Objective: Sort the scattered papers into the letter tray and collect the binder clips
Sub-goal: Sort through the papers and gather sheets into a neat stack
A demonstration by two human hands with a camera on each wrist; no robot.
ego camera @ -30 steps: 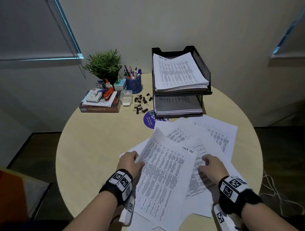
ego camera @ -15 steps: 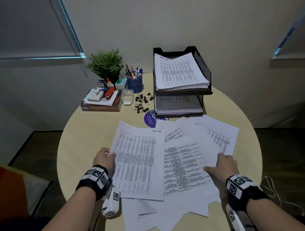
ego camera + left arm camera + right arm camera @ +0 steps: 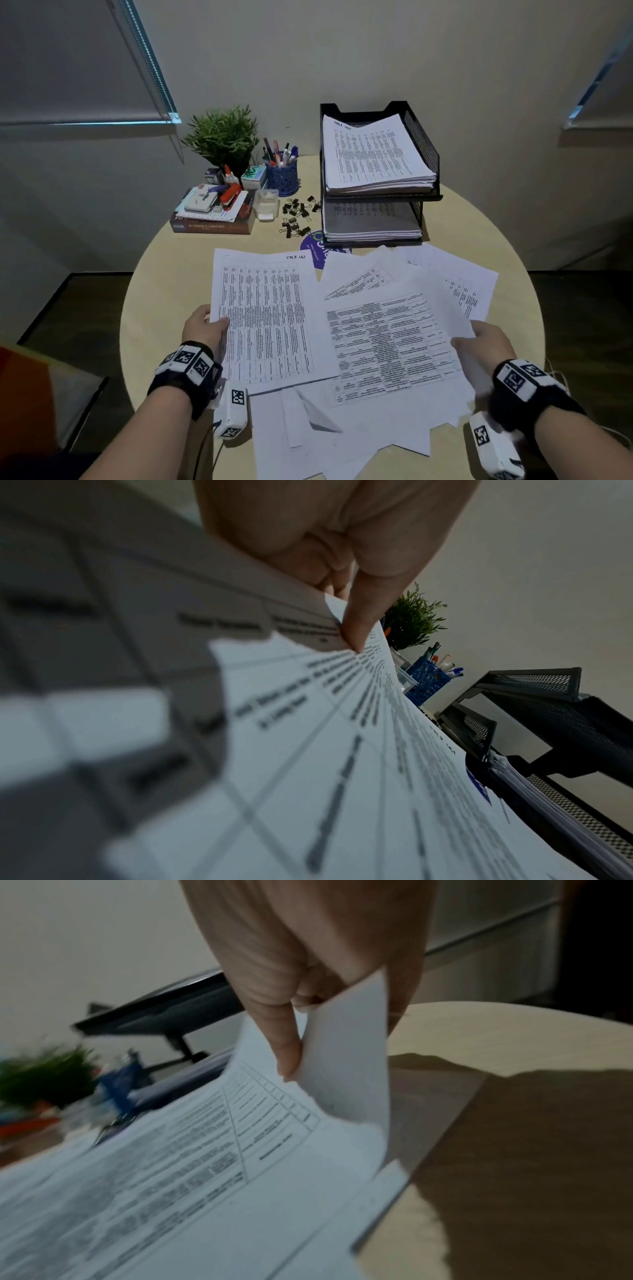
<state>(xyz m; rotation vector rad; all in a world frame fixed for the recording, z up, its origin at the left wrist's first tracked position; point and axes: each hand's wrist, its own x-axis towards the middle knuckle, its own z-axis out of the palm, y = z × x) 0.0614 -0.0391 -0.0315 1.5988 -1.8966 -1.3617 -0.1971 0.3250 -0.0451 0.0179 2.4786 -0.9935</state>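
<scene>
Printed sheets lie scattered over the near half of the round table [image 3: 164,301]. My left hand [image 3: 205,325] pinches the left edge of a portrait task-list sheet [image 3: 263,315], thumb on top [image 3: 356,626]. My right hand [image 3: 479,339] pinches the right edge of a landscape table sheet [image 3: 390,346], whose corner curls up beside the thumb [image 3: 287,1053]. A black two-tier letter tray [image 3: 421,144] at the back holds paper stacks on both tiers. Several black binder clips [image 3: 296,217] lie loose to the tray's left.
At the back left stand a green plant [image 3: 222,137], a blue pen cup [image 3: 281,173], a small clear box [image 3: 266,204] and a book [image 3: 212,226] stacked with a stapler and small items. A purple round sticker [image 3: 315,250] peeks from under the papers.
My left hand carried the task-list sheet leftward and laid it flatter and upright. My right hand slid right to the edge of the landscape sheet and took hold of it.
</scene>
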